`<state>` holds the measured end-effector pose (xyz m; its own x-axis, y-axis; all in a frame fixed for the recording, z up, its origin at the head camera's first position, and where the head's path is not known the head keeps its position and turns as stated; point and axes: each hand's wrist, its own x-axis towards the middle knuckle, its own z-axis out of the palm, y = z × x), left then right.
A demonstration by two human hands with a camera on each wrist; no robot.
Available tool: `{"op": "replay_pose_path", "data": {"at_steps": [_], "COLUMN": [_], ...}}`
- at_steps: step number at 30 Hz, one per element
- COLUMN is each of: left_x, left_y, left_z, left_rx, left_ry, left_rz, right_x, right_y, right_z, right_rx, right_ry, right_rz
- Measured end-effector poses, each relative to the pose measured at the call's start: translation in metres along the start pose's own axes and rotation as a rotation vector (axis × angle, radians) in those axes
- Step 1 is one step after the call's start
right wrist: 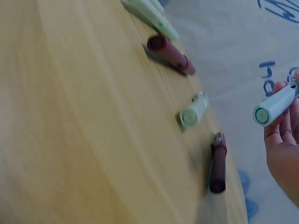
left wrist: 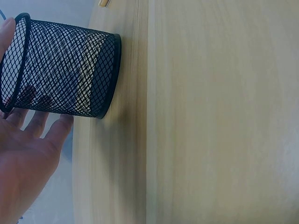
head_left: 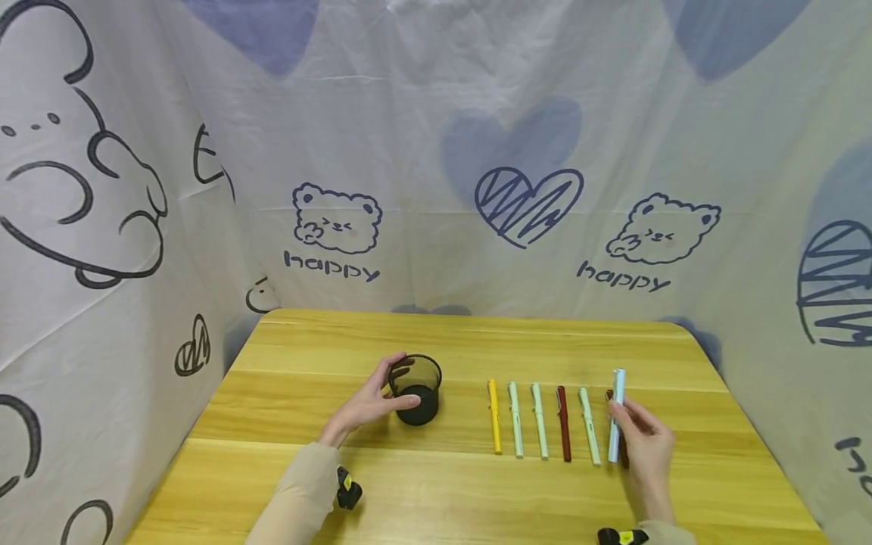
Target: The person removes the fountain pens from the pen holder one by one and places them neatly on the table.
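Note:
My left hand point(head_left: 368, 405) holds a black mesh pen cup point(head_left: 418, 409) upright on the table, thumb at the near side and fingers behind. In the left wrist view, fingertips touch the cup's mesh point(left wrist: 65, 70). A pale blue pen point(head_left: 614, 448) is pinched in my right hand point(head_left: 649, 446); the right wrist view has this pen point(right wrist: 274, 108) raised off the table. Behind it lies a dark red pen point(right wrist: 217, 168), mostly hidden in the head view. To its left lie a light green pen point(head_left: 590, 428) and another dark red pen point(head_left: 564, 425).
Further left in the row are two more light green pens point(head_left: 540, 424) point(head_left: 515, 421) and a yellow pen point(head_left: 494, 418), nearest the cup. All lie on a wooden table point(head_left: 450, 499). Printed cloth point(head_left: 422, 151) hangs around its back and sides.

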<state>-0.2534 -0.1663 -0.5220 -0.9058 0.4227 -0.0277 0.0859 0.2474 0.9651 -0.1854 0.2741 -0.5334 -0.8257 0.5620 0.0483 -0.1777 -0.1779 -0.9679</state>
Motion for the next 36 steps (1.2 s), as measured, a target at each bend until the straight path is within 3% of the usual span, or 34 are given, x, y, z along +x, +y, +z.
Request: {"op": "replay_pose_path", "data": {"at_steps": [5,10,25,32,36], "left_x": [0.0,0.0,0.0,0.0,0.0], "left_y": [0.0,0.001,0.0,0.001,0.0], "left_z": [0.0,0.0,0.0,0.0,0.0], "left_rx": [0.002,0.001,0.003,0.0,0.002], "left_ry": [-0.001,-0.002,-0.004,-0.003,-0.004], "left_rz": [0.0,0.001,0.005,0.008,0.008], "right_x": [0.006,0.008,0.016,0.021,0.023], "right_y": [-0.001,-0.003,0.002,0.009,0.012], "right_z": [-0.01,-0.022,-0.04,-0.047,-0.051], "right_rx": [0.043,0.037,-0.169,-0.205,-0.286], "right_ry": [0.053,0.07,0.159,0.162,0.161], "right_rz": [0.049,0.049,0.032,0.043,0.059]}}
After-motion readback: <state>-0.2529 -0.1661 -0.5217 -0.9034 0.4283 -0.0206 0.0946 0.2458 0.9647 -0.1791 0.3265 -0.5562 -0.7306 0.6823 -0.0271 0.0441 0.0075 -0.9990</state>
